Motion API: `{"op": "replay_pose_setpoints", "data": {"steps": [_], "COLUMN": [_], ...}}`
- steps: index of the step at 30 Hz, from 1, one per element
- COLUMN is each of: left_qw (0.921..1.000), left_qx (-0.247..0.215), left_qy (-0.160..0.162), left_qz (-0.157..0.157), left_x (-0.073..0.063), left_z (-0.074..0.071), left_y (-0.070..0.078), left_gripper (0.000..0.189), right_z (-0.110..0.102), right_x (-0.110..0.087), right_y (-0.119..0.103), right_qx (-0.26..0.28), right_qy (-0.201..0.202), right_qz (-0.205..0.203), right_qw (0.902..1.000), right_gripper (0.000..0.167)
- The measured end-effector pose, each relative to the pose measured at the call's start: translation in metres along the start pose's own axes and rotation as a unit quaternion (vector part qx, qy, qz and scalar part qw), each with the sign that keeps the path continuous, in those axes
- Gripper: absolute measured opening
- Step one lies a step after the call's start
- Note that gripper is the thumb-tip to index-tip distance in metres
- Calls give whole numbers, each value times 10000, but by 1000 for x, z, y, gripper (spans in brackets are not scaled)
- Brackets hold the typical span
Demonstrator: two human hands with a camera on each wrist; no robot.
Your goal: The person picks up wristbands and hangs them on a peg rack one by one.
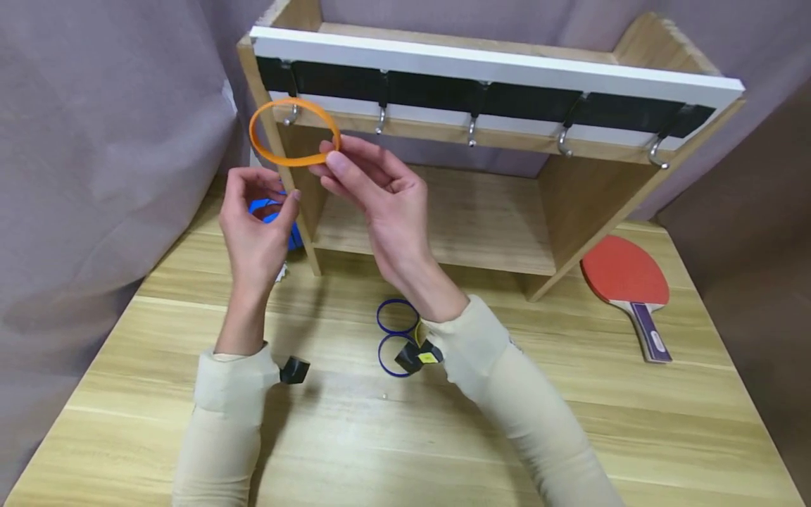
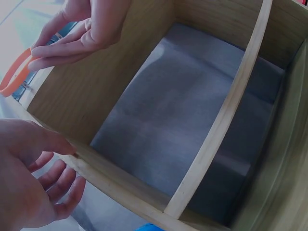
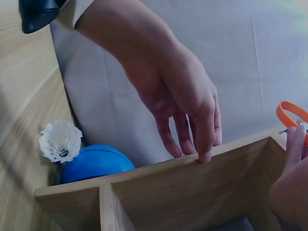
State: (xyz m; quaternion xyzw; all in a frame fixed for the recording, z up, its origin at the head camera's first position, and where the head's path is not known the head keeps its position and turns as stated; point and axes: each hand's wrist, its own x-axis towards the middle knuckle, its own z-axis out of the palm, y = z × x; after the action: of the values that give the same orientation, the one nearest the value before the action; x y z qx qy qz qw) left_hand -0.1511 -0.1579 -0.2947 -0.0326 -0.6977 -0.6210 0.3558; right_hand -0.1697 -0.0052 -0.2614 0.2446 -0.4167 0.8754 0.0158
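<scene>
One orange ring (image 1: 294, 162) sits pinched in your right hand's (image 1: 394, 201) grip, up by the leftmost hook (image 1: 294, 111); can't tell if they touch. Your left hand (image 1: 253, 243): grip loosely half-open, holding nothing, thumb at the wooden side panel (image 1: 308, 246). Two blue rings (image 1: 378, 317) lie on the table (image 1: 342, 436).

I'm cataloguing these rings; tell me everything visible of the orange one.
The orange ring is a thin, closed band, apparently plastic or rubber. It is raised off the table, the right hand's grip pinching one side between thumb and fingers. In the head view, the leftmost hook shows through its opening; whether they touch is unclear.
</scene>
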Motion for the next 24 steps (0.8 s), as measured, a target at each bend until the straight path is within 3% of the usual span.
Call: {"op": "replay_pose_setpoints", "data": {"steps": [5, 12, 20, 24], "left_qw": [10000, 9999, 9999, 10000], "left_qx": [58, 109, 74, 50], "left_qy": [-22, 4, -23, -2], "left_qz": [11, 101, 80, 54], "left_x": [-2, -2, -3, -3], "left_z": [1, 1, 2, 2], "left_y": [8, 8, 9, 8], "left_gripper": [32, 32, 30, 29], "right_z": [0, -5, -11, -16], "right_x": [3, 2, 1, -2], "right_y": [2, 8, 11, 8], "right_qx": [20, -9, -215, -601], "right_qy": [104, 304, 65, 83], "right_qz": [14, 189, -44, 142], "right_qw": [9999, 9994, 9997, 9981], "right_gripper": [22, 23, 22, 24]}}
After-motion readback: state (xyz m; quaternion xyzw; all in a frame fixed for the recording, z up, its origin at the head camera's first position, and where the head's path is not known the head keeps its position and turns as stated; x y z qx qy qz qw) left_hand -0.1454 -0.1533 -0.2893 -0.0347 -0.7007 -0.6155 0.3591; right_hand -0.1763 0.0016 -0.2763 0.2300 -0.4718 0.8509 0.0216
